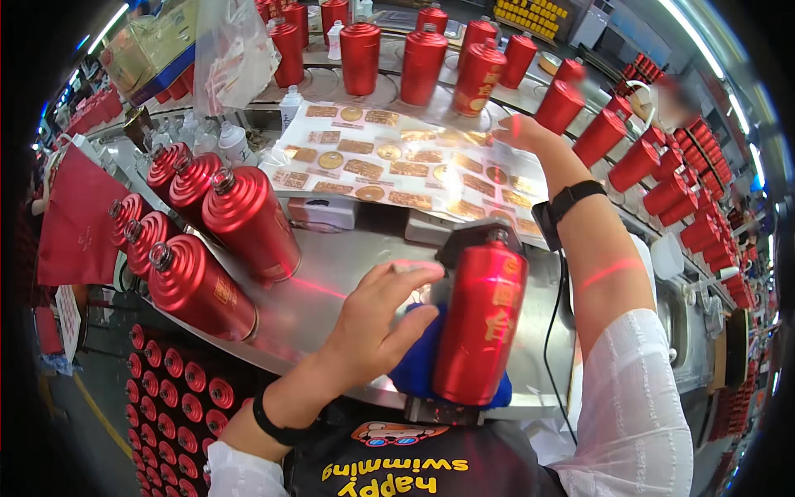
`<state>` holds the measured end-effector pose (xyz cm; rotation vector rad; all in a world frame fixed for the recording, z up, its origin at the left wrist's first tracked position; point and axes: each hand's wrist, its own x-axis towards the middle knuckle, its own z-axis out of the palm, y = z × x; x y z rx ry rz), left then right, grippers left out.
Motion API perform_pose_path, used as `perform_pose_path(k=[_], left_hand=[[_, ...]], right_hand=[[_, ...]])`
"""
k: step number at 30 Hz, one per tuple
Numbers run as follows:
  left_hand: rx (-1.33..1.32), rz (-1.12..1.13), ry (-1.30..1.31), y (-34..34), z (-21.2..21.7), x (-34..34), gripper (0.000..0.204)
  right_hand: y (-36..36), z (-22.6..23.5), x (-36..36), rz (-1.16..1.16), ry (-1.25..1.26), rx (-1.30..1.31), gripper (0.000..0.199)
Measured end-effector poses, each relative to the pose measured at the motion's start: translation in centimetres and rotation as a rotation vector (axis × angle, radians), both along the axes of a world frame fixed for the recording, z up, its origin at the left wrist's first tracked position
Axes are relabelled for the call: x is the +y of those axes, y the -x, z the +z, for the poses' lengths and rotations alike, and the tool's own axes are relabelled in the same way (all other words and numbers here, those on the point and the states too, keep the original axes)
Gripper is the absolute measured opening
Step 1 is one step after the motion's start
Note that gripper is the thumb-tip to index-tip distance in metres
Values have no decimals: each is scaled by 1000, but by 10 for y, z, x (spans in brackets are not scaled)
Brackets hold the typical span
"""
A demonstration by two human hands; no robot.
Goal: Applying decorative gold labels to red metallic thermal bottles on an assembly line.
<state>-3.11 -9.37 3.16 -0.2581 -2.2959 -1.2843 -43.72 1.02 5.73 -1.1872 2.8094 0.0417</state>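
Note:
A red bottle [482, 327] with gold lettering lies tilted on a blue pad [416, 356] in front of me, with a dark holder behind its neck. Just left of it, my left hand [374, 319] is open, thumb and fingers apart, with something pale at a fingertip. My right hand [530, 135] reaches to the far right edge of a white sheet [310, 184] bearing rows of gold stickers. Its fingers are drawn together there, and whatever they hold is too small to make out. A thin red light line crosses the bottle and my right arm.
Several red bottles [248, 224] stand at the left of the metal worktop [323, 311]. More bottles [360, 62] line a conveyor [327, 85] curving behind the sheet to the right. A crate of bottles [170, 398] sits low left. A black cable [553, 331] hangs at right.

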Motion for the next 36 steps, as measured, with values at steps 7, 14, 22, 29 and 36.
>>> perform_pose_path(k=[7, 14, 22, 29, 36], left_hand=[[-139, 21, -90, -8, -10, -21, 33], [-210, 13, -194, -2, -10, -25, 32], [308, 133, -60, 62, 60, -40, 49], [-412, -697, -374, 35, 85, -12, 25], [-771, -717, -417, -11, 29, 14, 13]], right_hand=[[31, -33, -21, 126, -64, 6, 37], [-22, 19, -27, 234, 230, 261, 25], [-201, 140, 32, 715, 468, 255, 13], [-305, 157, 128, 592, 585, 162, 11], [-356, 43, 198, 197, 841, -186, 12]])
